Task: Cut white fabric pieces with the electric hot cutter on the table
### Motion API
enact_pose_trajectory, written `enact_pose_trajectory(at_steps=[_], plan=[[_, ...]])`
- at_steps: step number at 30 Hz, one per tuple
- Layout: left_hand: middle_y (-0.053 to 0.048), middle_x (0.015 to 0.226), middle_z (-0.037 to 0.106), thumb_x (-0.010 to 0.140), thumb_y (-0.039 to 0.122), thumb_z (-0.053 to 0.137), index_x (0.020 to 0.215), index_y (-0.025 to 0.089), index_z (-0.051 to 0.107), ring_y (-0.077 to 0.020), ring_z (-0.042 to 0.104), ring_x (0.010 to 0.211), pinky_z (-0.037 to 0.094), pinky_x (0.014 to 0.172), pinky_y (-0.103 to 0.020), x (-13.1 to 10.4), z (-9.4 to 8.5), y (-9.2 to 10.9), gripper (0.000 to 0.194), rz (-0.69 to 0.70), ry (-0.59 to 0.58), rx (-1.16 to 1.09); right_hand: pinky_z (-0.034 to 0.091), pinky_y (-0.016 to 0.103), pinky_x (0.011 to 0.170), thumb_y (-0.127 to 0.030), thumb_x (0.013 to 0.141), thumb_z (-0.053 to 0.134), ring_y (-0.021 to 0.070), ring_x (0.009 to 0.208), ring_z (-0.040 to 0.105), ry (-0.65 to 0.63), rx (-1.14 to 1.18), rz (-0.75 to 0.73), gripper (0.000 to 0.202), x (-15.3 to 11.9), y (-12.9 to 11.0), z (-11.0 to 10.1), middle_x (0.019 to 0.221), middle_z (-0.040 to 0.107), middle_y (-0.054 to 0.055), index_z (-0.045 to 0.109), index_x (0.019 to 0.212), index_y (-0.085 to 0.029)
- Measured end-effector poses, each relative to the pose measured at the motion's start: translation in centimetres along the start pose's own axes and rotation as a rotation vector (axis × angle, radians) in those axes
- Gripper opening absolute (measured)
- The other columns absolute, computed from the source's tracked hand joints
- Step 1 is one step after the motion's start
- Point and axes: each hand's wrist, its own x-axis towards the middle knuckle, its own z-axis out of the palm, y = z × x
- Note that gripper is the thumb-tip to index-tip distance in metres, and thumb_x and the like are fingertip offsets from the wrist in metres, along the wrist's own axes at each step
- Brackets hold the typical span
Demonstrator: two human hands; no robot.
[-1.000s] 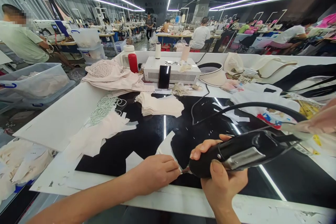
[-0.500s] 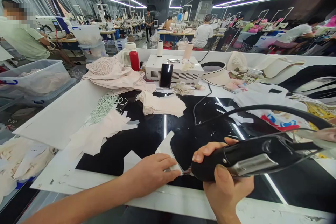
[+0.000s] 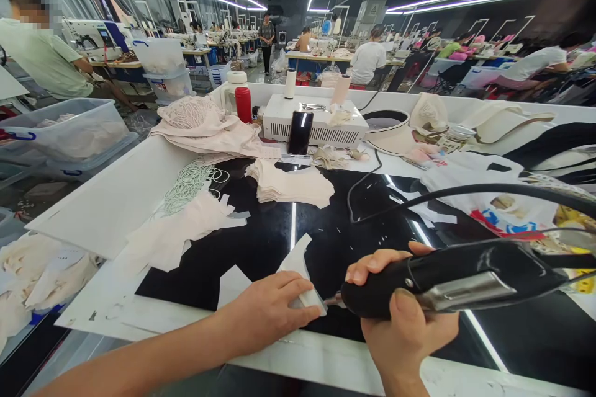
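My left hand (image 3: pixel 274 310) grips a small white curved piece (image 3: pixel 298 260) near the front edge of the black glossy panel (image 3: pixel 326 223). My right hand (image 3: pixel 400 310) is wrapped round a thick black handheld tool (image 3: pixel 447 279) with a metal strip and a cable. The tool's thin metal tip (image 3: pixel 334 301) meets the lower right end of the white piece, close to my left fingertips. Another white piece (image 3: pixel 231 285) lies just left of my left hand. Farther back is a stack of cream fabric pieces (image 3: pixel 293 183).
Pale fabric pieces (image 3: pixel 162 239) and green cord (image 3: pixel 190 189) lie at the left. Behind stand a white box (image 3: pixel 274 118), a phone (image 3: pixel 300 133) and a red bottle (image 3: pixel 243 104). The black cable (image 3: pixel 503 188) arches over the right side, near a plastic bag (image 3: pixel 470 180). Several people sit beyond.
The view has shifted slightly, so most things appear a little farther right. Both hands keep their holds, with the tool's tip still at the white piece.
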Motion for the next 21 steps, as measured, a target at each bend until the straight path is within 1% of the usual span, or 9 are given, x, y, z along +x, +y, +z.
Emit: enact_pose_trajectory(at_steps=[5,10,13,17,21], plan=[[-0.013,0.132,0.069,0.106,0.011,0.062,0.131,0.022,0.070,-0.0238,0.068,0.120,0.061,0.107,-0.035,0.17,-0.13,0.06,0.028,-0.003,0.026,-0.013,0.061,0.033,0.052,-0.034,0.087,0.087,0.0161,0.057,0.066,0.003,0.007,0.008,0.041,0.24,0.40,0.42,0.081,0.071,-0.003,0.069,0.123,-0.026],[-0.014,0.133,0.067,0.106,0.012,0.064,0.135,0.025,0.069,-0.0237,0.067,0.121,0.060,0.107,-0.036,0.14,-0.01,0.07,0.033,-0.019,-0.011,-0.007,0.060,0.034,0.052,-0.035,0.086,0.087,0.0164,0.056,0.066,0.009,-0.007,0.011,0.040,0.18,0.59,0.72,0.079,0.071,-0.003,0.069,0.120,-0.025],[-0.014,0.133,0.066,0.106,0.015,0.066,0.137,0.027,0.069,-0.0245,0.066,0.122,0.060,0.108,-0.037,0.06,0.14,-0.03,0.033,-0.019,-0.006,-0.017,0.061,0.034,0.052,-0.037,0.086,0.087,0.0168,0.056,0.067,0.008,-0.024,0.017,0.041,0.01,0.71,0.65,0.079,0.071,-0.003,0.068,0.120,-0.025],[-0.014,0.132,0.065,0.106,0.016,0.066,0.137,0.029,0.070,-0.0252,0.065,0.123,0.059,0.109,-0.038,0.05,0.12,-0.10,0.034,-0.026,-0.002,-0.026,0.061,0.035,0.054,-0.034,0.089,0.084,0.0166,0.056,0.067,-0.007,-0.057,0.035,0.036,0.03,0.77,0.62,0.080,0.071,-0.003,0.067,0.121,-0.026],[-0.014,0.132,0.063,0.108,0.015,0.063,0.135,0.028,0.072,-0.0249,0.064,0.123,0.059,0.110,-0.038,0.10,0.04,-0.05,0.031,-0.031,0.013,-0.036,0.060,0.033,0.051,-0.032,0.087,0.083,0.0161,0.055,0.066,0.013,-0.024,0.011,0.036,0.52,0.82,0.99,0.078,0.071,-0.004,0.068,0.119,-0.026]])
